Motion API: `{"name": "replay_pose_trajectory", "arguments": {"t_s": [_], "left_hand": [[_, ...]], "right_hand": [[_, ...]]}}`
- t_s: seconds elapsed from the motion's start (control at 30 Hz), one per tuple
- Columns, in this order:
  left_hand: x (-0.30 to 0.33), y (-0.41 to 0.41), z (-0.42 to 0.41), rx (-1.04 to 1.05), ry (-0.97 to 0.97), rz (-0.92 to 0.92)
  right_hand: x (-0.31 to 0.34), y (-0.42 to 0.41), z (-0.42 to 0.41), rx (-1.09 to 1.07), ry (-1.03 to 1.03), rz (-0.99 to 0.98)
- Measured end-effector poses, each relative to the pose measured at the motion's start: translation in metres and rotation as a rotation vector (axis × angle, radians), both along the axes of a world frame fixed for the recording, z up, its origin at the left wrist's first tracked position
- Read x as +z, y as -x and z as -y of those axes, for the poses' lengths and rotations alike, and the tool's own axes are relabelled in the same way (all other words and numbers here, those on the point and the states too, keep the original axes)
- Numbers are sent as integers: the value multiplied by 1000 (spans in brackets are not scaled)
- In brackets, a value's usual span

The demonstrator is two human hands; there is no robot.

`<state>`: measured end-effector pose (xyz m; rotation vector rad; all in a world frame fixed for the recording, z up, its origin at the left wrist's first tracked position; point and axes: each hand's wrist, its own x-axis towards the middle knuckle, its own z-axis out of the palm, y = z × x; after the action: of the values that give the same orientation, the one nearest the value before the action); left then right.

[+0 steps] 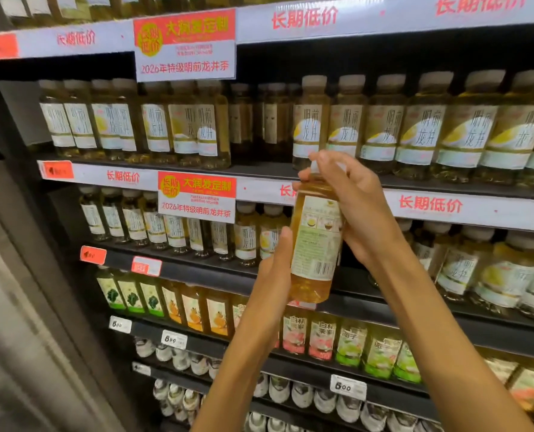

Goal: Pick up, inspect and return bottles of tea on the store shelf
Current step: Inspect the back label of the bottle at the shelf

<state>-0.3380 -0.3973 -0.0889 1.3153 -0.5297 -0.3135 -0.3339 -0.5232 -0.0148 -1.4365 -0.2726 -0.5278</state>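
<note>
Head view: tea bottle [316,241] upright, gripped btwn left hand [273,269] & right hand [357,207] fingers.

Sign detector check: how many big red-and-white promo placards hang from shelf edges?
2: one promo placard on the top shelf edge, another a shelf lower, left of the held tea bottle. None seems hidden.

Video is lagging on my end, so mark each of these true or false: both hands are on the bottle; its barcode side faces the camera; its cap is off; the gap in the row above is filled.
1. Both hands hold the bottle. True: left hand low, right hand high.
2. Its barcode side faces the camera. True.
3. Its cap is off. False: the white cap is on.
4. The gap in the front row above is filled. False: it is open.
</note>
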Motion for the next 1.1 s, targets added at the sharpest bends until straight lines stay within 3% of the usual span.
{"name": "replay_pose_trajectory", "arguments": {"t_s": [0.1,0.2,0.3,0.53,0.63,0.73,0.97,1.1], "left_hand": [[-5,4,2,-15,71,-95],[-8,6,2,-222,252,-290],[-11,7,6,-313,263,-344],[2,13,12,80,-28,-55],[9,22,23,126,-40,-28],[5,24,32,143,23,-115],[-19,33,41,-256,281,-471],[-17,28,40,-387,345,-557]], "right_hand": [[-3,3,1,71,-71,-53],[-7,5,4,276,-240,-92],[-8,5,3,386,-310,-112],[-5,10,14,83,-86,-14],[-2,11,21,59,-41,-53],[-3,10,32,170,-87,-116],[-32,10,49,387,-358,-183],[-39,4,48,389,-387,-198]]}}
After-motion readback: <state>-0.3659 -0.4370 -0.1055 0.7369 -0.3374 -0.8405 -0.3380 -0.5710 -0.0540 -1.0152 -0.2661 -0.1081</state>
